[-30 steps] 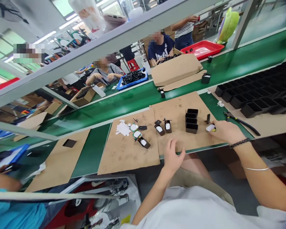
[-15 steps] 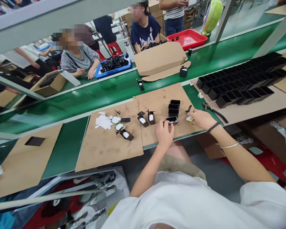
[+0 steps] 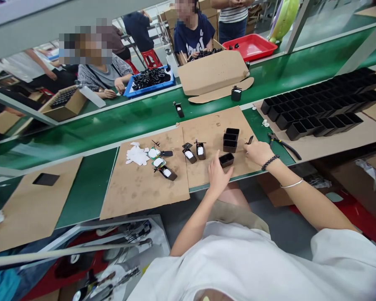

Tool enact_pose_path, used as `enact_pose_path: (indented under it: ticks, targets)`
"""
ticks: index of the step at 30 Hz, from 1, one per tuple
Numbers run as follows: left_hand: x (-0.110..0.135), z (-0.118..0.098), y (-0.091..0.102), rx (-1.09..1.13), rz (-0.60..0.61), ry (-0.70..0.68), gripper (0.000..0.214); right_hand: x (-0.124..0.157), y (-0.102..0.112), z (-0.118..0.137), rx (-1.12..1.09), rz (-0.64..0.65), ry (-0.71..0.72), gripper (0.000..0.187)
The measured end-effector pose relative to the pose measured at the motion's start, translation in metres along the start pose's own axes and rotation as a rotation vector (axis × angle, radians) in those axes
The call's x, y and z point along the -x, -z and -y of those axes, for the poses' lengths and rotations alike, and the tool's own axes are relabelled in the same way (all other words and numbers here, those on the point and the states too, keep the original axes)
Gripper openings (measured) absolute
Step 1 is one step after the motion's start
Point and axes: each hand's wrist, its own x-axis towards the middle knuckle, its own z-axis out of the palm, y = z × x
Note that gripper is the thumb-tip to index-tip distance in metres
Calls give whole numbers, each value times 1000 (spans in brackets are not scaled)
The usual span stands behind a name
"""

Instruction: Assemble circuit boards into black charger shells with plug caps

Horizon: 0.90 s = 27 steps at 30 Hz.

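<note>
My left hand is closed round a small open-topped black plastic box at the cardboard's front edge, thumb and fingers on its sides. A short row of like black boxes stands just behind it. To the right, my right hand pinches a small part with a black flap that sticks up past the fingertips; the rest of this part is hidden by the hand. Left of my left hand are two black boxes with white-topped inserts. Farther left lie green circuit boards with white pads.
White paper pieces lie on the left cardboard. Pliers rest right of my right hand, before many rows of black boxes. On the green belt stand filled boxes. Across it, co-workers sit by a blue tray and red tray.
The box in my left hand now shows its open top, where a white-edged insert showed before. My right hand has drawn slightly left, and the white and yellow of its part are now hidden.
</note>
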Motion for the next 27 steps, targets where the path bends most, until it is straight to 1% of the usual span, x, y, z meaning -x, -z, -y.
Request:
enact_pose_path:
  ticks: [2, 4, 6, 8, 9, 11, 13, 15, 17, 18, 21, 24, 27]
  targets:
    - [-5, 1, 1, 34, 14, 45, 51, 1, -2, 6, 12, -4, -4, 39]
    - [-6, 2, 3, 54, 21, 38, 32, 4, -4, 9, 12, -16, -3, 40]
    - [-4, 4, 6, 78, 22, 33, 24, 6, -7, 7, -6, -26, 6, 41]
    - [-1, 6, 10, 95, 19, 34, 30, 6, -9, 2, -47, -23, 24, 41]
    - [1, 7, 13, 102, 21, 34, 39, 5, -9, -2, -76, -17, 35, 40]
    - [4, 9, 18, 121, 48, 27, 66, 0, -9, -11, -156, -10, 50, 35]
    - [4, 10, 24, 158, 127, 2, 90, -4, -6, -21, -266, -34, 52, 29]
    - [3, 13, 30, 221, 229, -23, 100, -6, -4, -33, -413, -88, 49, 27]
    - [0, 15, 33, 287, 312, -32, 100, -2, -5, -44, -605, -153, 44, 31]
    - [-2, 17, 33, 310, 333, -29, 97, 1, -7, -48, -717, -186, 37, 36]
    - [-7, 21, 30, 333, 345, -12, 86, 14, -23, -50, -1069, -277, 5, 49]
    - [-11, 24, 23, 329, 314, 10, 80, 28, -42, -36, -1346, -314, 11, 47]
    - [-9, 22, 18, 335, 243, 39, 77, 41, -53, -15, -1525, -317, 43, 42]
